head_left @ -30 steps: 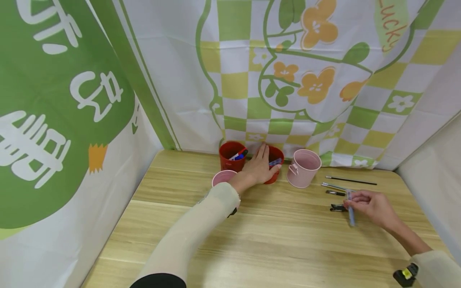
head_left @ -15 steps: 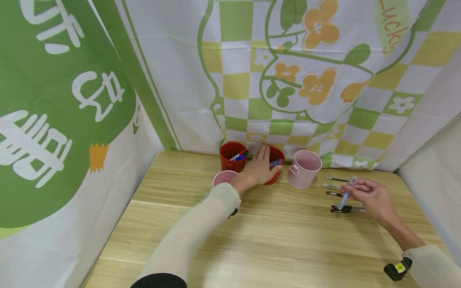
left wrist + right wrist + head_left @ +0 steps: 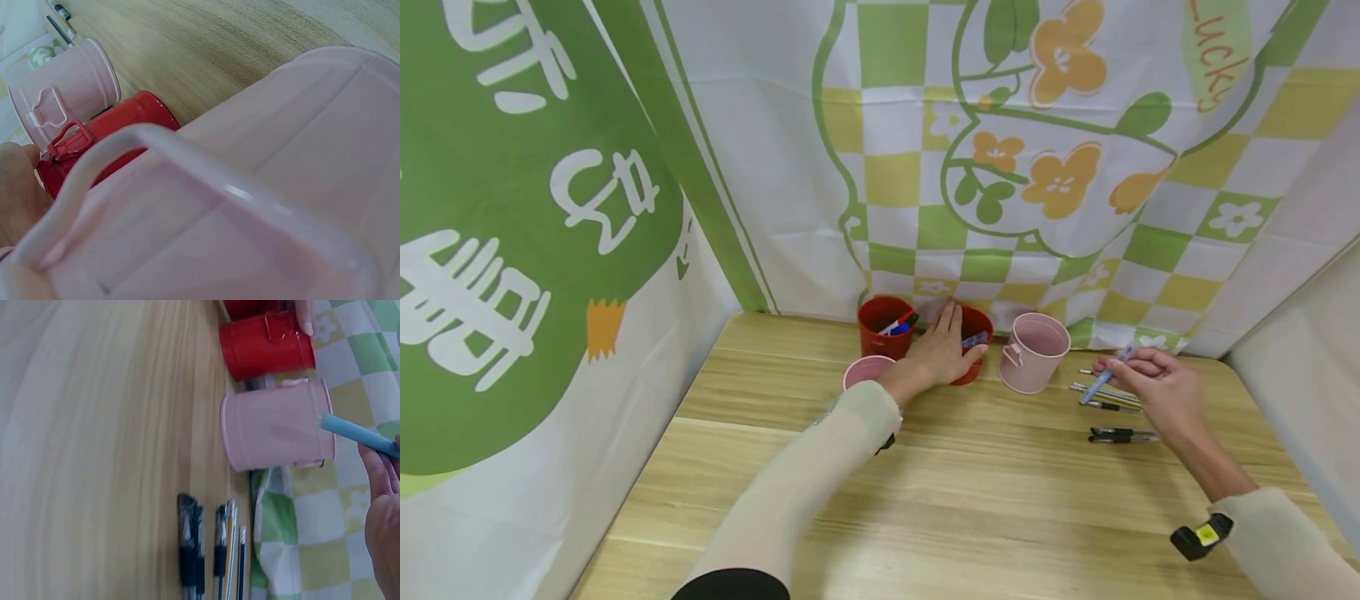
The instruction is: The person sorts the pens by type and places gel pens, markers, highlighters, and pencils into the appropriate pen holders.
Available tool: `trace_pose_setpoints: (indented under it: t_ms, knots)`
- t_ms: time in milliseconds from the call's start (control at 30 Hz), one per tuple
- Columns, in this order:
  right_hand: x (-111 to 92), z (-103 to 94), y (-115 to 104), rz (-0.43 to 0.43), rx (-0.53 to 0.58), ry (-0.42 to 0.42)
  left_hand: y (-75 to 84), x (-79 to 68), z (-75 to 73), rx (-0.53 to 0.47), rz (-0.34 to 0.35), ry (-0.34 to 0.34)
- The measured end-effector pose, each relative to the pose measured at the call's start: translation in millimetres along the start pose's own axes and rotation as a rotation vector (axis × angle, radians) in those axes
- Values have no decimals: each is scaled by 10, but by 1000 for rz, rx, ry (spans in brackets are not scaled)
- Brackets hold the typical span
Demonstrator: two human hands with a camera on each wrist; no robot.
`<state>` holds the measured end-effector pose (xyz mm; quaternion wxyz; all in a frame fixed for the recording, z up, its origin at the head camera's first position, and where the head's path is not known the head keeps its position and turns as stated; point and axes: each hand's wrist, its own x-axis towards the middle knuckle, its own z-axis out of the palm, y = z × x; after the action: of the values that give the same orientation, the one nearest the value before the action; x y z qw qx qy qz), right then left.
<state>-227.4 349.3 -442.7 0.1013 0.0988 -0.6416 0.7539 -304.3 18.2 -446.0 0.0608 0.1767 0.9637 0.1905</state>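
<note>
My left hand [image 3: 934, 354] lies with straight fingers across the rim of a red bucket [image 3: 967, 372], its thumb on the near right side. Inside that bucket are blue translucent pens [image 3: 975, 339]. My right hand [image 3: 1165, 396] pinches a light blue pen [image 3: 1103, 382] between thumb and fingers, tilted, above the pencils [image 3: 1088, 388] on the table. In the right wrist view, the pen's [image 3: 356, 432] end appears in front of a pink bucket [image 3: 275, 431], apparently apart from it. The left wrist view shows another pink bucket [image 3: 312, 144] very close, partly hiding the red one [image 3: 119, 128].
A second red bucket [image 3: 880, 343] at the left holds several markers [image 3: 898, 323]. A pink bucket [image 3: 865, 367] is partly behind my left forearm. Black pens [image 3: 1120, 435] lie on the wooden table [image 3: 970, 500] at the right. A printed cloth [image 3: 887, 183] hangs behind the buckets.
My right hand has moved away from me and slightly left with the pen, from over the black pens to over the pencils. The pen has tilted. My left hand stays put.
</note>
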Motion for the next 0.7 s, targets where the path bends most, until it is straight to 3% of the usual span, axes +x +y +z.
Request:
trace_pose_setpoints:
  t_ms: [167, 467, 700]
  knots:
    - [71, 153, 4, -45, 61, 20, 1, 4, 1, 7, 0, -2]
    - [168, 386, 22, -103, 71, 47, 4, 1, 0, 18, 1, -6]
    - [266, 573, 49, -122, 190, 121, 2, 26, 17, 10, -9, -16]
